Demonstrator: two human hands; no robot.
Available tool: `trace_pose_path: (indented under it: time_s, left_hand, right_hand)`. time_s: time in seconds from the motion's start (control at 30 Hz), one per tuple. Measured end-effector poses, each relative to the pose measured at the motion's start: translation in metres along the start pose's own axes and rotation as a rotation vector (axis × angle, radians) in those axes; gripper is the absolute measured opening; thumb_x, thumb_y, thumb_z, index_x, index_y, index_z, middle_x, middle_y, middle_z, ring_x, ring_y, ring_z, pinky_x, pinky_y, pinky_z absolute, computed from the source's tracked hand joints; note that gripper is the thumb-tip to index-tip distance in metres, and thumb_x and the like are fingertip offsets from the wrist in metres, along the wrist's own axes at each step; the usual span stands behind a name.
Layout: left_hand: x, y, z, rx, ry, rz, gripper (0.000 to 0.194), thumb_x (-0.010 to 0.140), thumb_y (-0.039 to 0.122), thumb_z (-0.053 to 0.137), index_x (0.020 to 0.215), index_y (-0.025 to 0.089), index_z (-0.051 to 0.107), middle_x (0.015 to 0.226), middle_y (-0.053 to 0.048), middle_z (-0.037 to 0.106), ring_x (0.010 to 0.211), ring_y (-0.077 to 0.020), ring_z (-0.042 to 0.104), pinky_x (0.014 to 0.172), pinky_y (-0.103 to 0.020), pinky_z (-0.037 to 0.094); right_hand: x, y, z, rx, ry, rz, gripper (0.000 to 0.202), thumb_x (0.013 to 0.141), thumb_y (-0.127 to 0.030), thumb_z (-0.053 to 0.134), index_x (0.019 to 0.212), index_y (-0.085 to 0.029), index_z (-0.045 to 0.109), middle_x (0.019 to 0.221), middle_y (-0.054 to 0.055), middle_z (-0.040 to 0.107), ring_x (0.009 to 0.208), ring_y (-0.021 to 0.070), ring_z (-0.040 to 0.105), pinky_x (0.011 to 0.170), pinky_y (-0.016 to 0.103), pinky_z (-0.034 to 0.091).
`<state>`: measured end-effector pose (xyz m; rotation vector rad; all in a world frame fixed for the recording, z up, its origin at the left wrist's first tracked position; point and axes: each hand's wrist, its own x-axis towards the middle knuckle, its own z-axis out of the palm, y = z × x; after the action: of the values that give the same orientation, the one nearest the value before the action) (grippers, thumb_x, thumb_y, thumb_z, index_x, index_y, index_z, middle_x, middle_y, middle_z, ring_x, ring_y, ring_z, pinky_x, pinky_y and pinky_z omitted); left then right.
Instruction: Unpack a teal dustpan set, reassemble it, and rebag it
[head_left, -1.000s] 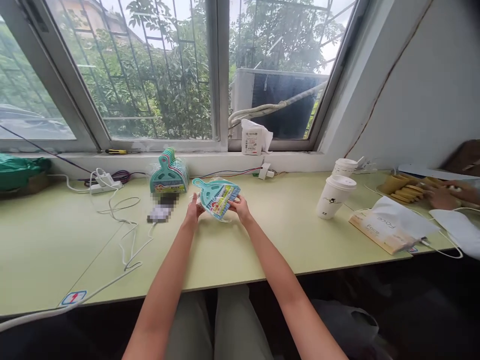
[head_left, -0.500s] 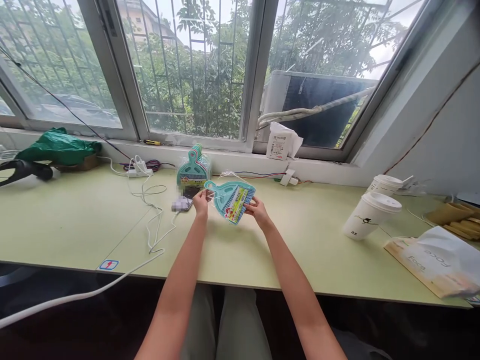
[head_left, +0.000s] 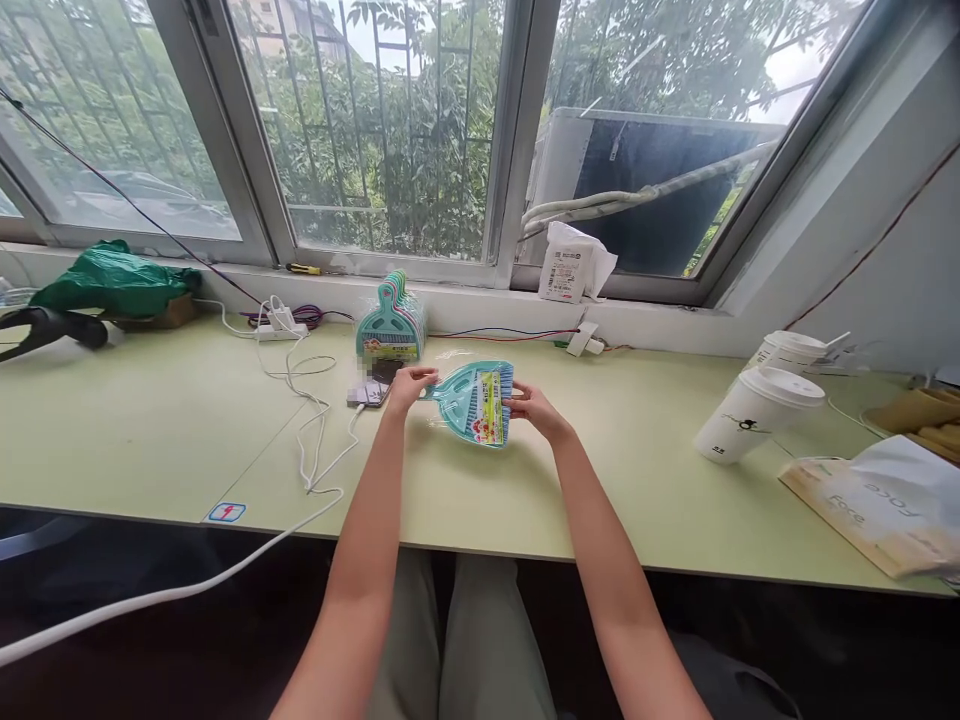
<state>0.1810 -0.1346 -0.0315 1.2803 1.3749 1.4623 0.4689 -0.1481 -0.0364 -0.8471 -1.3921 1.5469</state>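
Observation:
Between my hands is a teal dustpan and brush set (head_left: 459, 404) in clear plastic wrap with a yellow label, tilted so its handle points left. My left hand (head_left: 412, 388) is closed on the handle end. At the bristle edge, the fingers of my right hand (head_left: 538, 410) grip the right side of the pack. A stack of similar dustpan sets (head_left: 390, 325) stands upright behind my left hand, by the window ledge. A phone (head_left: 367, 392) with a white cable plugged in lies just left of that hand, partly blurred.
Two white paper cups (head_left: 757, 415) stand at the right, near a tissue pack (head_left: 862, 505). White cables (head_left: 319, 440) run over the left of the table to a power strip (head_left: 281, 328). A green plastic bag (head_left: 112, 280) lies far left; a small packet (head_left: 568, 265) rests on the sill.
The dustpan set has turned clockwise, from slanting down to the right to nearly level. My right hand has shifted rightward along with it, and the whole view has tilted slightly.

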Motion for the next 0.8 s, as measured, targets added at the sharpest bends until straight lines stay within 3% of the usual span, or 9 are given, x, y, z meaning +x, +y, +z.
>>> trace_pose_path:
  time_s: [0.07, 0.13, 0.37, 0.43, 0.5, 0.57, 0.63, 0.73, 0.8]
  left_hand:
    - [-0.002, -0.001, -0.001, -0.107, -0.088, 0.025, 0.048, 0.063, 0.049, 0.078, 0.091, 0.01, 0.074, 0.074, -0.016, 0.072, 0.085, -0.0291, 0.067, 0.073, -0.033, 0.046]
    - [-0.005, 0.0, -0.001, -0.144, -0.077, 0.037, 0.049, 0.063, 0.05, 0.078, 0.093, 0.01, 0.074, 0.074, -0.015, 0.072, 0.084, -0.0279, 0.067, 0.074, -0.034, 0.047]
    - [-0.01, 0.009, -0.001, -0.085, 0.248, 0.028, 0.03, 0.082, 0.032, 0.064, 0.099, 0.009, 0.069, 0.085, -0.015, 0.071, 0.093, -0.0251, 0.065, 0.083, -0.037, 0.046]
    - [-0.011, 0.011, -0.011, -0.005, 0.433, 0.03, 0.025, 0.085, 0.026, 0.058, 0.105, 0.012, 0.066, 0.096, -0.014, 0.07, 0.104, -0.0251, 0.062, 0.093, -0.039, 0.044]
    - [-0.014, 0.015, -0.023, 0.165, 0.733, 0.018, 0.028, 0.087, 0.019, 0.051, 0.113, 0.015, 0.061, 0.114, -0.014, 0.065, 0.118, -0.0264, 0.054, 0.103, -0.045, 0.036]
    - [-0.019, 0.019, -0.032, 0.368, 0.995, -0.019, 0.041, 0.086, 0.015, 0.05, 0.127, 0.016, 0.05, 0.135, -0.017, 0.051, 0.133, -0.0285, 0.039, 0.11, -0.051, 0.025]
    - [-0.024, 0.024, -0.036, 0.49, 1.11, -0.057, 0.06, 0.083, 0.014, 0.053, 0.14, 0.017, 0.033, 0.149, -0.021, 0.031, 0.142, -0.0304, 0.021, 0.113, -0.056, 0.014]
    - [-0.027, 0.029, -0.027, 0.479, 1.079, 0.059, 0.068, 0.085, 0.014, 0.053, 0.144, 0.018, 0.021, 0.152, -0.021, 0.021, 0.145, -0.0285, 0.012, 0.115, -0.053, 0.012]
    - [-0.025, 0.026, -0.008, 0.322, 0.852, 0.197, 0.054, 0.089, 0.013, 0.044, 0.14, 0.02, 0.028, 0.147, -0.017, 0.034, 0.141, -0.0228, 0.026, 0.114, -0.045, 0.019]
  right_hand:
    - [-0.001, -0.001, 0.001, -0.005, 0.004, 0.011, 0.05, 0.064, -0.019, 0.078, 0.112, -0.019, 0.065, 0.092, 0.008, 0.074, 0.078, 0.0217, 0.071, 0.07, 0.035, 0.059]
    - [-0.002, -0.001, 0.001, -0.009, 0.003, 0.018, 0.05, 0.065, -0.02, 0.078, 0.113, -0.019, 0.064, 0.094, 0.007, 0.074, 0.079, 0.021, 0.071, 0.071, 0.034, 0.059]
    - [-0.003, -0.001, -0.007, -0.027, -0.004, -0.017, 0.05, 0.067, -0.021, 0.077, 0.115, -0.019, 0.063, 0.093, 0.008, 0.074, 0.079, 0.0218, 0.071, 0.072, 0.035, 0.059]
    - [-0.002, -0.002, -0.014, 0.007, 0.056, -0.042, 0.049, 0.066, -0.021, 0.077, 0.113, -0.019, 0.063, 0.093, 0.008, 0.074, 0.079, 0.0215, 0.071, 0.072, 0.035, 0.059]
    - [-0.001, -0.001, -0.022, 0.058, 0.149, -0.063, 0.049, 0.066, -0.018, 0.077, 0.112, -0.018, 0.062, 0.093, 0.007, 0.074, 0.08, 0.0212, 0.071, 0.073, 0.034, 0.06]
    - [0.0, 0.001, -0.029, 0.115, 0.245, -0.084, 0.047, 0.065, -0.016, 0.076, 0.11, -0.018, 0.062, 0.091, 0.006, 0.074, 0.082, 0.021, 0.071, 0.075, 0.034, 0.06]
    - [0.002, 0.005, -0.033, 0.158, 0.31, -0.089, 0.044, 0.065, -0.013, 0.075, 0.106, -0.017, 0.061, 0.09, 0.005, 0.074, 0.082, 0.0205, 0.071, 0.076, 0.034, 0.06]
    - [0.004, 0.012, -0.036, 0.199, 0.374, -0.082, 0.039, 0.065, -0.01, 0.073, 0.101, -0.017, 0.061, 0.088, 0.004, 0.074, 0.079, 0.019, 0.071, 0.077, 0.033, 0.061]
    - [0.005, 0.015, -0.034, 0.223, 0.406, -0.087, 0.038, 0.066, -0.009, 0.071, 0.101, -0.018, 0.06, 0.086, 0.003, 0.074, 0.077, 0.018, 0.071, 0.077, 0.033, 0.061]
